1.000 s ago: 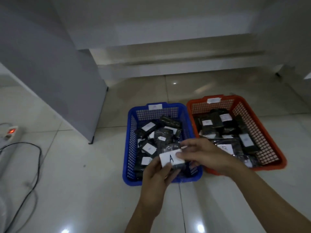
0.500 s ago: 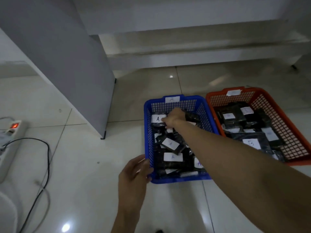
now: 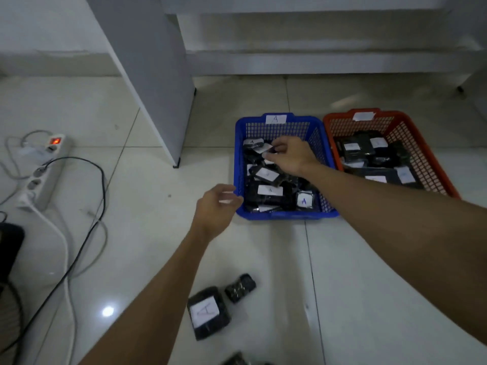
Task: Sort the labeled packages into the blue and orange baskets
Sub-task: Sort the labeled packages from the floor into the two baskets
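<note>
Head view looks down on the tiled floor (image 3: 147,254), where the blue basket (image 3: 279,216) tagged A sits touching the orange basket (image 3: 395,119), both already holding many dark packages with white labels. Nearer to me, an unsorted package marked A (image 3: 208,312) lies on the floor, a smaller dark package (image 3: 240,287) just beside it, and more peek in at the bottom edge. Off to my left a power strip (image 3: 43,169) and its cables sprawl.

My right hand (image 3: 291,155) reaches into the far end of the blue basket, fingers curled down among the packages; whether they are pinching one or have let go, I cannot tell. My left hand (image 3: 214,209) hovers relaxed and empty beside the basket's near corner.

To do this step well, I judge I should leave the package flat, label up, lift the hand clear without dragging neighbours out, then read the next label before choosing a basket.
</note>
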A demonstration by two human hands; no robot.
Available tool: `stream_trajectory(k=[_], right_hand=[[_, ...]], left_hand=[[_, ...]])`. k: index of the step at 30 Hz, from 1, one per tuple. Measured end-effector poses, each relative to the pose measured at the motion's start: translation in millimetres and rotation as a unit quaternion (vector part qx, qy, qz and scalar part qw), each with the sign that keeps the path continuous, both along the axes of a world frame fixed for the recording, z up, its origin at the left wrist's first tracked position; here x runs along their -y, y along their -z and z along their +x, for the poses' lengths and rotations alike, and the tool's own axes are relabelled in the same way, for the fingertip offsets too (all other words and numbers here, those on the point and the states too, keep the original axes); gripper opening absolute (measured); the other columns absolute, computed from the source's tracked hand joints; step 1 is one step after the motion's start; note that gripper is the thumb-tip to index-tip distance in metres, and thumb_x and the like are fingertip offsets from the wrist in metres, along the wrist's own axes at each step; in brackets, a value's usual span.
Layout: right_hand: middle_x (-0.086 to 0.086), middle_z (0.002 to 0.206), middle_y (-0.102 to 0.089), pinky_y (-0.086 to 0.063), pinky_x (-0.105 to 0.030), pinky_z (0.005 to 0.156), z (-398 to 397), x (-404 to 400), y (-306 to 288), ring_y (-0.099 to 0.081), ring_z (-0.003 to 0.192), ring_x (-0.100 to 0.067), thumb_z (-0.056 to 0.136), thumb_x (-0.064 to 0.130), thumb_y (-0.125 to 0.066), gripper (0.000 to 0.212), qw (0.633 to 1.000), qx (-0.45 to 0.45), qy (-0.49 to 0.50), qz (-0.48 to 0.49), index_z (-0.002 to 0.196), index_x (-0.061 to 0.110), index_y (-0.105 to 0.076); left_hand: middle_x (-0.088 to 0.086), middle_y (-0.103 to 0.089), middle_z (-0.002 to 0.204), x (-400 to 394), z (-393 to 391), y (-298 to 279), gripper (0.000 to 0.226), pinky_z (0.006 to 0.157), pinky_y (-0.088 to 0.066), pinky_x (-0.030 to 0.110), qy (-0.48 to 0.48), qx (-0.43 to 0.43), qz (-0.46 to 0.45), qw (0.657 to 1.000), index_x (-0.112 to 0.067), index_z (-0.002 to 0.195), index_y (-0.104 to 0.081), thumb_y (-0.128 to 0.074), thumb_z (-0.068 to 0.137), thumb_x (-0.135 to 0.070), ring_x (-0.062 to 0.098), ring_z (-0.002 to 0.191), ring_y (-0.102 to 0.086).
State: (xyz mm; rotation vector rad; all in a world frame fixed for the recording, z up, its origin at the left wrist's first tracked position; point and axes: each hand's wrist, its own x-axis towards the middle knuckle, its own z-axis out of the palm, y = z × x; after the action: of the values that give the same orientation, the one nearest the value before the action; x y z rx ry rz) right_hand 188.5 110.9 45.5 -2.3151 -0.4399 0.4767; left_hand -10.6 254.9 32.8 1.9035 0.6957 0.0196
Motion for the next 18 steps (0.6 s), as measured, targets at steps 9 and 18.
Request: stream_trajectory(k=[9, 18], right_hand=[[0.009, 0.126, -0.067, -0.051, -0.04, 0.102, -137.9, 116.8, -48.3, -0.06, 0.118, -0.012, 0.083, 0.059, -0.071, 0.053, 0.992, 0.065, -0.108, -0.012, 0.127, 0.029, -0.066], [0.008, 0.104, -0.072, -0.053, -0.034, 0.089, -286.6, 211.5, -20.3, -0.064, 0.1, -0.013, 0.086, 0.047, -0.075, 0.03, 0.98, -0.044, -0.161, -0.109, 0.104, 0.023, -0.074]], left_hand=[[-0.005, -0.068, 0.108, 47.6, -69.3, -45.9, 0.035, 0.082, -0.045, 0.019, 0.074, -0.014, 0.099, 0.992, -0.021, 0.122, -0.064, -0.071, 0.09, -0.031, 0.012, 0.094, -0.063], [-0.001, -0.065, 0.123, 94.6, -146.9, -12.0, 0.043, 0.097, -0.038, 0.038, 0.187, -0.187, 0.285, 0.921, -0.026, 0.129, -0.058, -0.063, 0.089, -0.043, 0.021, 0.119, -0.051]])
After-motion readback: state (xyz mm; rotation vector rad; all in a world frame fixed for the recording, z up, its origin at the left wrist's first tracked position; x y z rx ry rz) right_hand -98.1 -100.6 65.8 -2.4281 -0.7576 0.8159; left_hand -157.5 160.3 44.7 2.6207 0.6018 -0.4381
